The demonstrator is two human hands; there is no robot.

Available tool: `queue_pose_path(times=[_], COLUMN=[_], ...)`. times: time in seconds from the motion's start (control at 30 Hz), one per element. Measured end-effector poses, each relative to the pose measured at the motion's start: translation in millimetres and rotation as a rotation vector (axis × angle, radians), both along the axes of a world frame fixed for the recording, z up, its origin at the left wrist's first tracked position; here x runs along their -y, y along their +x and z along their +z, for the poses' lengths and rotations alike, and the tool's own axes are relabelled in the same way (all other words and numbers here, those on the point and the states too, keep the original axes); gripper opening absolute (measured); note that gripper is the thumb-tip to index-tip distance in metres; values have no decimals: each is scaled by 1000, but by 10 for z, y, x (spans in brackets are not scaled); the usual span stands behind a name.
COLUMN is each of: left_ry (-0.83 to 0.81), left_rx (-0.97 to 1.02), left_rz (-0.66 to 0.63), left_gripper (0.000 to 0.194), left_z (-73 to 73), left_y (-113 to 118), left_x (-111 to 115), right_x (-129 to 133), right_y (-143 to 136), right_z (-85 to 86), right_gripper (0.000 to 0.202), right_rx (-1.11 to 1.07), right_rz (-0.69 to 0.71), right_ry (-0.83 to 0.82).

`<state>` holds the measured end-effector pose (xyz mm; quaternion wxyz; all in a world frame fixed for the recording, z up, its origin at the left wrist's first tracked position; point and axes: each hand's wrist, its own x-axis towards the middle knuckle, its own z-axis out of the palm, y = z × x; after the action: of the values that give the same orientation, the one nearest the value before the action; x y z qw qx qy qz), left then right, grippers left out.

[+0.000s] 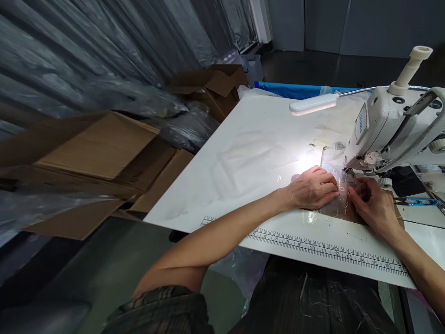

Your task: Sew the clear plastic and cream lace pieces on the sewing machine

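Observation:
A white sewing machine (373, 123) stands at the right of a white table. Under its needle area lies a thin, translucent piece of fabric (334, 204) with small red-orange marks. My left hand (313, 187) rests on the fabric's left side, its fingers together and pressing down. On the right, close to the needle, my right hand (373, 204) pinches the fabric's edge between thumb and fingers. The exact grip is partly hidden.
A lamp (314, 104) reaches over the table (208, 185), which has a printed ruler (327, 250) near its front edge. Blue-handled snips (420, 202) lie at the right. Open cardboard boxes (100, 146) and plastic bags stand at the left.

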<state>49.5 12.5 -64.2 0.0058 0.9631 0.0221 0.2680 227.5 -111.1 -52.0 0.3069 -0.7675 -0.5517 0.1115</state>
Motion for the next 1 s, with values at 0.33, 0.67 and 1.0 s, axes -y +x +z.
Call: queue_pose_path(times=[0.33, 0.67, 1.0], left_ry=[70, 46, 68], left_rx=[124, -125, 19], left_rz=[30, -77, -36], left_gripper=[25, 24, 19], left_z=[44, -18, 0], left_y=[11, -37, -2], left_x=[68, -7, 33], right_x=[82, -49, -26], right_y=[-95, 249, 266], right_z=[3, 189, 64], right_gripper=[32, 37, 43], right_rx=[231, -125, 236], right_rz=[197, 283, 460], right_ry=[124, -122, -99])
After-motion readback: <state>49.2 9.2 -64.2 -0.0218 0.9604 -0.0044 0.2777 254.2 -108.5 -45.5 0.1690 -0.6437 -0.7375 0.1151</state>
